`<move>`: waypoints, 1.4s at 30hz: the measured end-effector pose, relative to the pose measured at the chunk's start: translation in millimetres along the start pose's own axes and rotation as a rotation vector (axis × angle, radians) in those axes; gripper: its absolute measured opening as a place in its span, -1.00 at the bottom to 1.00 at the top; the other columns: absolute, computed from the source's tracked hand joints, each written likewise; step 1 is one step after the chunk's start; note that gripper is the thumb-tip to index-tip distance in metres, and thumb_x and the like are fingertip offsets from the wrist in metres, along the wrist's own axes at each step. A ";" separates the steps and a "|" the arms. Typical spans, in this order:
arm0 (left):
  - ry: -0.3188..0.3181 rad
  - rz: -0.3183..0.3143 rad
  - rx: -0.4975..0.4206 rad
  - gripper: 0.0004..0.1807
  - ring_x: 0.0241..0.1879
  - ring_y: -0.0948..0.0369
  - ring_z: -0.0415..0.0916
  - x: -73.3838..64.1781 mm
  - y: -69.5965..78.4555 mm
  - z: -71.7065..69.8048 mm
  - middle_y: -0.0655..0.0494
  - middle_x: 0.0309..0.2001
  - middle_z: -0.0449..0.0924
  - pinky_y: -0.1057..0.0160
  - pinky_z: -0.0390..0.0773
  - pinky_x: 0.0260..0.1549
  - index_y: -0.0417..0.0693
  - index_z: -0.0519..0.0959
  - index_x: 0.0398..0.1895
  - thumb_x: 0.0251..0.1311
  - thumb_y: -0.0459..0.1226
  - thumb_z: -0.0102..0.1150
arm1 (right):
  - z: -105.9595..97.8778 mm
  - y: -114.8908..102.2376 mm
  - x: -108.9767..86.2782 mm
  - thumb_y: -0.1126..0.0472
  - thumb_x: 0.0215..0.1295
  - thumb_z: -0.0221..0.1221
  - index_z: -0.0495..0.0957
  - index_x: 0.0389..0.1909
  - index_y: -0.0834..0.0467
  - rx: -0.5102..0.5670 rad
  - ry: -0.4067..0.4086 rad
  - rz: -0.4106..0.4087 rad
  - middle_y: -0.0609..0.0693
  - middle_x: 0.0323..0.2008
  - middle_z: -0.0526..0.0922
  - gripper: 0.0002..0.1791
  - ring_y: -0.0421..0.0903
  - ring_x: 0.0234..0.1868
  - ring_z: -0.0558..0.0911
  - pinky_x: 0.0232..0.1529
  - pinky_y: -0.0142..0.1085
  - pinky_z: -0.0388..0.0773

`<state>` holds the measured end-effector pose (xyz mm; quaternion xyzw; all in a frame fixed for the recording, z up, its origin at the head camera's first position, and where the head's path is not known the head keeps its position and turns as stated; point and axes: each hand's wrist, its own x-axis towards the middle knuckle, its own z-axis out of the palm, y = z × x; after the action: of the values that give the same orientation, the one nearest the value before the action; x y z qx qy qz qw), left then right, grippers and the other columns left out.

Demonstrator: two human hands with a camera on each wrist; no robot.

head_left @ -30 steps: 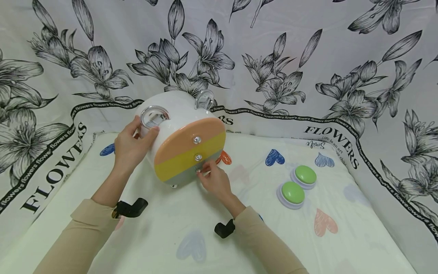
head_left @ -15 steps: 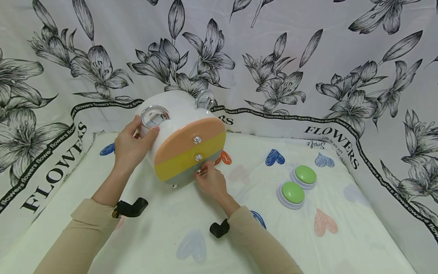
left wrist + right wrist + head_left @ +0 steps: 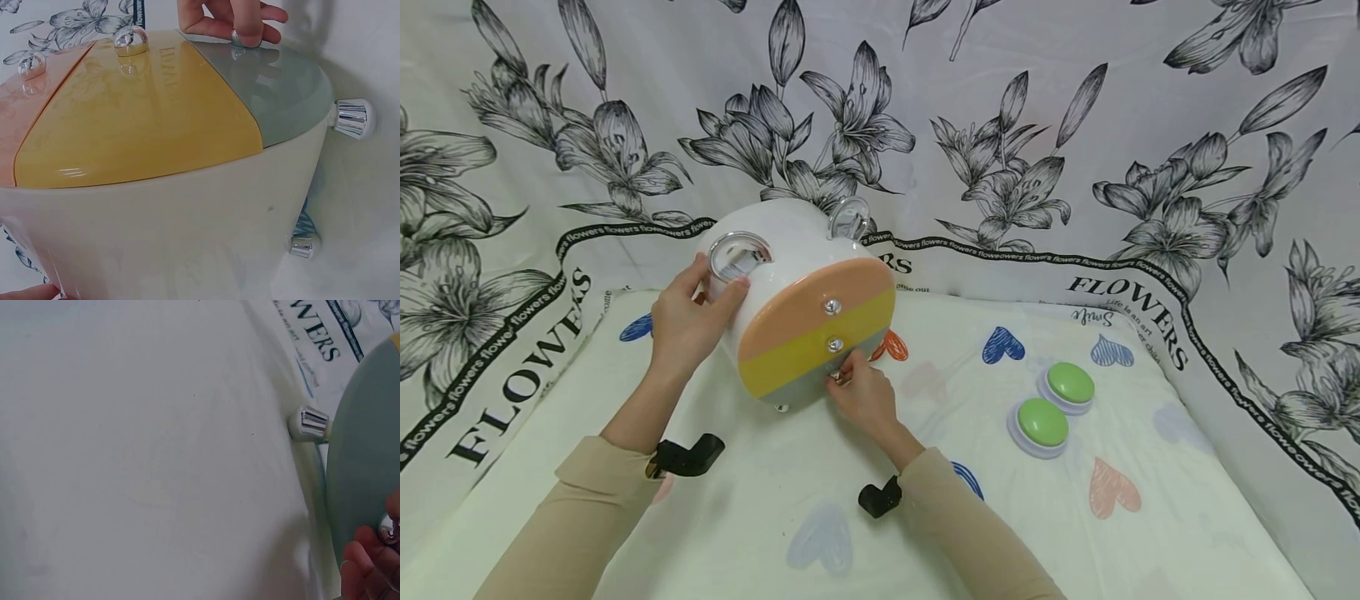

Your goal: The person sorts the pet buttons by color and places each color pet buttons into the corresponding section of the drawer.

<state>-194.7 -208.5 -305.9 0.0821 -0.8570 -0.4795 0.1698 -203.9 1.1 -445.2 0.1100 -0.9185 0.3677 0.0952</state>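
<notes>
A white oval container [image 3: 782,225] is tipped toward me, its front a lid of orange [image 3: 797,300], yellow [image 3: 797,354] and grey-green [image 3: 275,94] panels, each with a silver knob. At its upper left my left hand [image 3: 688,321] grips the body beside a shiny ring handle [image 3: 737,252], thumb in front. My right hand [image 3: 867,396] pinches the lowest silver knob [image 3: 245,40], on the grey-green panel, which sits level with the yellow one in the left wrist view. In the right wrist view, the curled fingers [image 3: 369,562] surround that knob.
Two green push buttons [image 3: 1070,382] [image 3: 1042,422] with white bases stand to the right on the heart-printed cloth [image 3: 940,542]. Silver feet [image 3: 354,119] stick out from the container's underside. A flower-printed curtain [image 3: 1000,50] hangs behind.
My right hand has shifted slightly left and its fingers have come in closer around the lowest knob. The left hand and the container have stayed in place.
</notes>
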 end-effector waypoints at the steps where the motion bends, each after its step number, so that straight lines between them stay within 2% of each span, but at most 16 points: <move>1: -0.001 -0.002 0.000 -0.23 0.38 0.17 0.04 -0.1 0.2 0.0 0.18 0.41 0.03 0.08 0.34 0.18 0.09 0.21 0.36 0.10 0.15 0.08 | -0.3 0.3 -0.1 0.05 0.08 0.22 0.38 -0.42 0.06 0.002 0.003 -0.008 -0.17 -0.51 0.64 -0.77 -0.20 -0.58 0.55 -0.68 -0.42 0.34; 5: -0.001 0.001 -0.003 -0.24 0.37 0.15 0.05 0.2 0.0 0.1 0.18 0.41 0.04 0.07 0.35 0.17 0.08 0.20 0.36 0.11 0.14 0.08 | -1.8 0.9 -1.1 0.08 0.05 0.22 0.36 -0.45 0.05 0.006 0.021 -0.042 -0.17 -0.53 0.64 -0.78 -0.25 -0.61 0.52 -0.70 -0.44 0.31; 21: -0.004 -0.016 0.012 -0.20 0.36 0.15 0.08 1.5 0.0 0.1 0.20 0.41 0.04 0.09 0.37 0.16 0.11 0.18 0.38 0.08 0.18 0.08 | -9.2 4.7 -7.3 0.06 0.05 0.24 0.39 -0.43 0.02 -0.037 -0.029 -0.010 -0.17 -0.50 0.65 -0.78 -0.24 -0.63 0.50 -0.70 -0.46 0.30; 35: -0.005 -0.013 0.008 -0.19 0.37 0.18 0.05 1.2 -0.4 -1.1 0.21 0.41 0.03 0.10 0.35 0.18 0.08 0.17 0.38 0.08 0.18 0.07 | -21.5 12.9 -23.4 0.07 0.06 0.26 0.39 -0.42 0.04 -0.029 -0.043 -0.022 -0.15 -0.51 0.64 -0.77 -0.25 -0.62 0.51 -0.70 -0.48 0.28; 42: -0.009 -0.012 0.012 -0.20 0.38 0.17 0.03 0.0 0.1 -1.5 0.19 0.41 0.03 0.08 0.34 0.18 0.08 0.18 0.38 0.09 0.17 0.07 | -23.0 16.4 -31.9 0.06 0.03 0.26 0.39 -0.44 0.02 -0.042 -0.019 -0.019 -0.18 -0.50 0.66 -0.77 -0.22 -0.57 0.57 -0.67 -0.49 0.31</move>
<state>-194.2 -209.6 -305.1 0.0862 -0.8600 -0.4760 0.1622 -175.6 32.9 -447.8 0.1200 -0.9258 0.3465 0.0922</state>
